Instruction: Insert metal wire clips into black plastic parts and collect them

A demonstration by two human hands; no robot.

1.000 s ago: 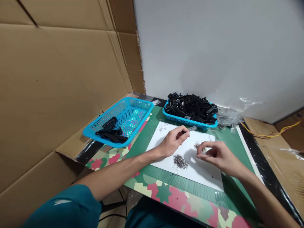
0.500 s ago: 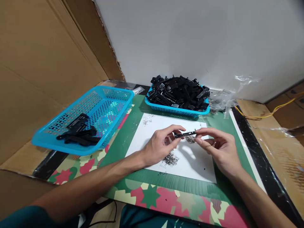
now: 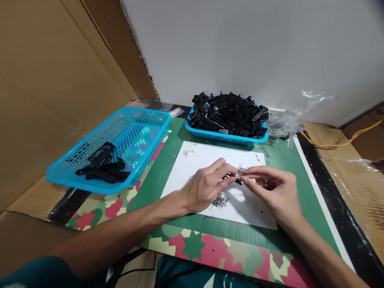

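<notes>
Left hand and right hand meet over a white sheet lying on the desk. Between their fingertips they pinch a small black clip; the left thumb and forefinger close on its near end, the right thumb and forefinger on its far end, so that only a short dark stretch of it shows between the two hands. The clip is held just above the sheet, roughly level. Whether the right fingers also hold one of the small metal pieces cannot be told.

Directly below the left hand a small heap of fine metal springs lies on the sheet; a second, smaller heap lies just beyond the fingertips, and a few scattered pieces lie near the sheet's far left corner.

The sheet rests on a green mat, whose near and left borders carry a red, green and cream leaf pattern.

At the far edge of the mat stands a blue basket heaped with black clips. To the left, tilted against a cardboard wall, a second blue basket holds a few black clips at its lower end. Crumpled clear plastic lies right of the full basket, and a yellow wire runs along the right side.
</notes>
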